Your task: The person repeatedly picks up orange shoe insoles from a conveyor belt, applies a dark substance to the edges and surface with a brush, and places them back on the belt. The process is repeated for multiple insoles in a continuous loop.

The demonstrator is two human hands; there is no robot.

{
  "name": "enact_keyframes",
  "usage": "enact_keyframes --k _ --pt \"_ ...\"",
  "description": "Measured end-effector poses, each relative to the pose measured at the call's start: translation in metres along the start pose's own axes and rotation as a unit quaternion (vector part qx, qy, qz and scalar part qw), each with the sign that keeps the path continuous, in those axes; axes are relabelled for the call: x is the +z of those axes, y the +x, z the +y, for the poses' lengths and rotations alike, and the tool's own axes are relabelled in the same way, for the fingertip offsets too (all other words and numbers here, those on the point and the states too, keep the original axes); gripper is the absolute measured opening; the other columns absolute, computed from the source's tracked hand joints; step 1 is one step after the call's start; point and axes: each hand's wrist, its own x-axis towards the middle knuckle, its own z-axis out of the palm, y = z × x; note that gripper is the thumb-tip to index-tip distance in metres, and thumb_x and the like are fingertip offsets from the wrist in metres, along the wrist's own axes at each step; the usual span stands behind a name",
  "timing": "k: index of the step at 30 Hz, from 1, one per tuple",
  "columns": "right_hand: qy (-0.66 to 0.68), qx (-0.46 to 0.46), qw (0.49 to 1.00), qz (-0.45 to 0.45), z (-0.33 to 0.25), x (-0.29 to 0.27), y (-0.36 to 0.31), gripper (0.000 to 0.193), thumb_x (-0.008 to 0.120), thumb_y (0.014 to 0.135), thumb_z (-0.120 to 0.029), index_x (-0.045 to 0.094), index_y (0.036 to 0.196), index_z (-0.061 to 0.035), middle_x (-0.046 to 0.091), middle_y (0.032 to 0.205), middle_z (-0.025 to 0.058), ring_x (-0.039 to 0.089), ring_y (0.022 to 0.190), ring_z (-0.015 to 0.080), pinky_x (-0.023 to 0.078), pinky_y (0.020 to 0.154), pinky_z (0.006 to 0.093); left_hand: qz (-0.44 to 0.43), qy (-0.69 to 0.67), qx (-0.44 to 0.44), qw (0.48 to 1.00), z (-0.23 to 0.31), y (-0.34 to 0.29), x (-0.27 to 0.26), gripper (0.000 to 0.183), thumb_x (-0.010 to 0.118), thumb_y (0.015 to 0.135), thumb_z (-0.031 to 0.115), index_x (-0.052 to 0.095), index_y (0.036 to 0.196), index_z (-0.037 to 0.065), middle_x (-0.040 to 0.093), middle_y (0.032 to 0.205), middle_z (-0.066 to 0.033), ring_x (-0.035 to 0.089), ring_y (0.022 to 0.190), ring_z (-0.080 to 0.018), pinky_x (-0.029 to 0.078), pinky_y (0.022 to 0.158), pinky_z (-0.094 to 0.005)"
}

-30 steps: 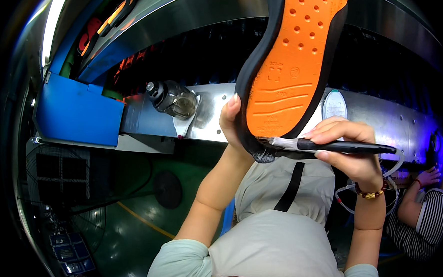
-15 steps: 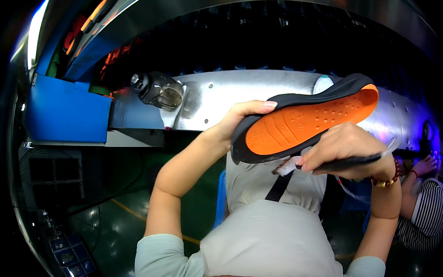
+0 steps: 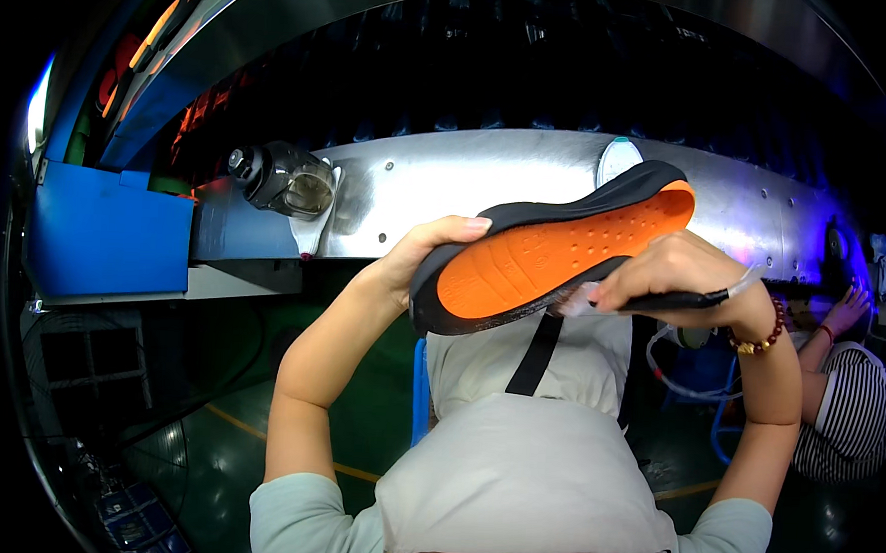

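Note:
A black shoe sole [image 3: 564, 253] with a dimpled orange inner face is held up over my lap, tilted toward me. My left hand [image 3: 419, 253] grips its left end, thumb on the upper black rim and the other fingers hidden behind. In my right hand [image 3: 669, 271] is a brush [image 3: 684, 301] with a black handle, a clear tube running from its back end. Its pale bristles [image 3: 579, 302] lie against the lower black edge of the sole, close to its middle.
A metal bench [image 3: 449, 167] runs across, bearing a dark bottle [image 3: 286, 180] on a white cloth [image 3: 311, 232] and a round white container [image 3: 620, 158]. A blue panel [image 3: 110, 229] stands left. Another person in a striped garment [image 3: 847, 413] works at far right.
The sole and both hands have shifted left in view, along with the bench. The brush, previously a little below the rim, is now against the sole's lower edge.

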Motion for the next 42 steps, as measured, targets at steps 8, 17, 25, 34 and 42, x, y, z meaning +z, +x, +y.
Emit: enact_keyframes --k 8,17,25,34,42 --pt "0.062 -0.041 0.994 0.081 0.008 0.001 -0.004 0.02 0.069 0.065 -0.001 0.064 0.085 -0.0032 0.065 0.087 0.0102 0.063 0.08 0.0217 0.05 0.071 0.0292 0.04 -0.059 0.014 0.997 0.002 -0.001 -0.032 0.041 0.055 0.075 0.026 0.056 0.103 -0.003 0.06 0.096 -0.0183 0.06 0.084 -0.0222 0.051 0.072 -0.0327" --pt "0.165 -0.024 0.93 0.328 -0.026 0.014 0.018 0.021 0.066 0.065 0.003 0.065 0.085 0.0008 0.064 0.087 0.0138 0.061 0.088 0.0211 0.048 0.077 0.0293 -0.237 -0.301 0.125 0.915 -0.032 0.061 -0.023 0.07 0.025 0.083 0.062 0.032 0.132 0.013 0.037 0.133 -0.0076 0.037 0.12 -0.0268 0.029 0.1 -0.0436" --pt "0.242 0.087 0.84 0.478 0.046 0.018 0.042 0.015 0.063 0.073 0.0 0.063 0.088 0.0034 0.064 0.08 0.0089 0.06 0.072 0.0097 0.047 0.064 0.0187 -0.15 -0.194 0.108 0.963 -0.053 0.087 0.0 0.083 0.006 0.078 0.07 0.03 0.131 0.01 0.046 0.121 -0.0131 0.051 0.106 -0.0253 0.045 0.087 -0.04" --pt "-0.087 -0.031 0.918 0.385 0.006 0.066 0.046 0.013 0.064 0.061 -0.002 0.062 0.073 -0.0016 0.063 0.075 0.0122 0.062 0.066 0.0234 0.049 0.065 0.0281 -0.029 -0.168 0.219 0.961 -0.037 0.071 -0.001 0.078 0.01 0.081 0.067 0.039 0.124 0.009 0.052 0.114 -0.0113 0.052 0.103 -0.0228 0.043 0.088 -0.0367" --pt "0.139 -0.035 0.887 0.439 -0.002 0.002 0.041 0.014 0.062 0.073 -0.001 0.063 0.087 0.0002 0.064 0.079 0.0086 0.062 0.073 0.0126 0.05 0.064 0.0224 -0.101 -0.207 0.185 0.955 -0.034 0.049 0.037 0.08 0.005 0.08 0.068 0.032 0.13 0.012 0.045 0.122 -0.0111 0.048 0.109 -0.0244 0.04 0.092 -0.0385"
